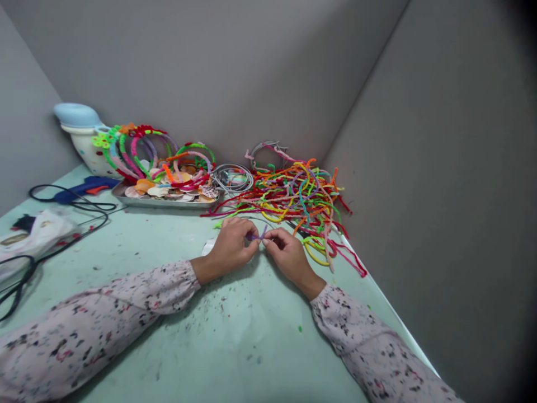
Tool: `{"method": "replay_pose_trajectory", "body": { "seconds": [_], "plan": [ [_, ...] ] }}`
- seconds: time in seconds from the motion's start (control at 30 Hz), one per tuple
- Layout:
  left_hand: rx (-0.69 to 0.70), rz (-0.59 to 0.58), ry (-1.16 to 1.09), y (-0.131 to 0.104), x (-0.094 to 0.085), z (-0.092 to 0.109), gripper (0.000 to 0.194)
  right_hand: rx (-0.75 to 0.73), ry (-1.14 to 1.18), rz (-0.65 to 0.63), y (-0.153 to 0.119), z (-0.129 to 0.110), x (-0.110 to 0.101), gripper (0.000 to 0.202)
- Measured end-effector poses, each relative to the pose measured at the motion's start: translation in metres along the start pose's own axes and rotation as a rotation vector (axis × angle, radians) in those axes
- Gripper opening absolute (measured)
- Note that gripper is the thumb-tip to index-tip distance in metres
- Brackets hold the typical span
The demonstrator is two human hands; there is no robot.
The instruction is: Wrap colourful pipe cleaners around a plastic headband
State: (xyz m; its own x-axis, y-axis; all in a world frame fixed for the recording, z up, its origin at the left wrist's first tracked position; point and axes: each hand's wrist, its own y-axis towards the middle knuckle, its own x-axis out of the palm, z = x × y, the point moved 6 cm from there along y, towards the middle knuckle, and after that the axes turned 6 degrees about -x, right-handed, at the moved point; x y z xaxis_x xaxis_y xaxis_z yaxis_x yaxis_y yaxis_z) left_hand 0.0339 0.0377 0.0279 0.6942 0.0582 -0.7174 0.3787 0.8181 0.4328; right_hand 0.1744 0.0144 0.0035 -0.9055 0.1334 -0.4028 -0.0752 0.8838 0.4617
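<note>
Over the middle of the pale green table, my left hand (237,242) and my right hand (288,252) meet with their fingertips almost touching. Between them is a short purple pipe cleaner (264,231), one end sticking up. Both hands pinch it, the left from its side and the right at the fingertips. Part of the purple piece is hidden behind the left fingers. Just beyond the hands lies a tangled heap of colourful pipe cleaners (289,193). A thin grey wire arcs behind the fingers.
A metal tray (168,202) holds shells and several fuzzy headbands (142,148). Beside it lies coiled grey wire (232,178). A white container with a blue lid (78,115) stands at the back left. A black cable (100,207) and a plastic bag (46,235) lie left. Grey walls enclose the table.
</note>
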Motion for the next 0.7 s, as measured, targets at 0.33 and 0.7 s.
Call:
{"method": "replay_pose_trajectory", "body": {
  "seconds": [0.33, 0.7],
  "plan": [
    [-0.001, -0.011, -0.045, 0.0, -0.001, 0.0, 0.009, -0.018, 0.029, 0.049, -0.001, -0.003, -0.002, 0.01],
    [-0.032, -0.011, -0.073, 0.001, -0.002, 0.0, 0.008, -0.088, 0.028, 0.044, -0.003, -0.011, -0.002, 0.007]
  ]
}}
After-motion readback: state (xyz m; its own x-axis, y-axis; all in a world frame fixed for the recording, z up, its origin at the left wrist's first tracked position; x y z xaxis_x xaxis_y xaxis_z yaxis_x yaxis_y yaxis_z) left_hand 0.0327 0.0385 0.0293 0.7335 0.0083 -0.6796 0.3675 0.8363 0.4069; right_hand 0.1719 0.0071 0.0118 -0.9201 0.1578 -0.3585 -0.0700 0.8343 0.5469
